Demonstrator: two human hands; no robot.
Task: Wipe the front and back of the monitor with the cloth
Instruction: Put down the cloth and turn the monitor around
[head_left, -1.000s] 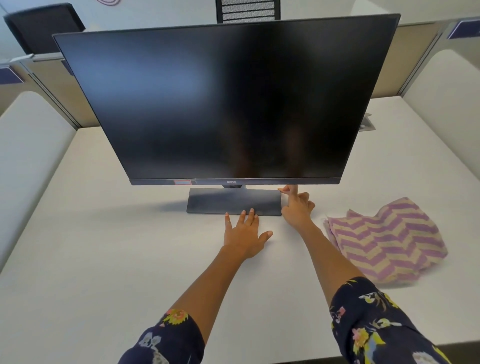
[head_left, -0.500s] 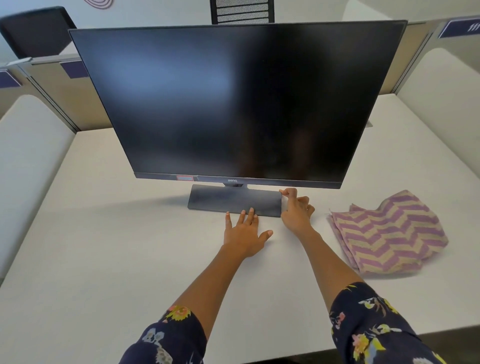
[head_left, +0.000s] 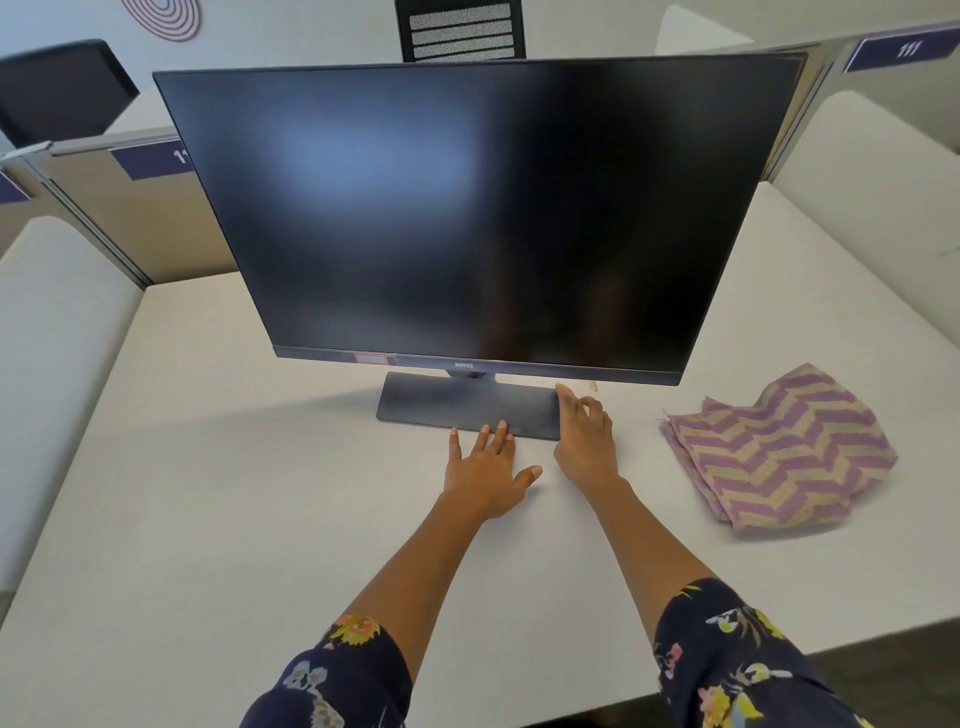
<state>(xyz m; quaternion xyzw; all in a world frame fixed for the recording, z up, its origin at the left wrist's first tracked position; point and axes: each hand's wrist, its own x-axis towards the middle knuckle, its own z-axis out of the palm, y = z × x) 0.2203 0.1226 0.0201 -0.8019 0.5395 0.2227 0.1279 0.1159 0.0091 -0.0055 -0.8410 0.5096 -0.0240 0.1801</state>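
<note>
Black monitor (head_left: 467, 208): centre of frame, standing on white table (head_left: 208, 493), screen dark and facing the camera.
base (head_left: 457, 405): flat dark plate under the screen's lower edge, lower centre.
cloth (head_left: 779, 452): purple and beige zigzag, rumpled and folded, lying on the table at right of frame. Clear of the monitor and of both hands.
left hand (head_left: 485, 470): palm down on the table, fingers straight and spread, tips at the base's front edge. Nothing held.
right hand (head_left: 587, 441): at the base's right end, fingers loosely extended, index tip near the back corner. Nothing held.
sleeves (head_left: 727, 660): dark floral, bottom of frame.
chair (head_left: 462, 31): black mesh back, top centre, behind the monitor.
</note>
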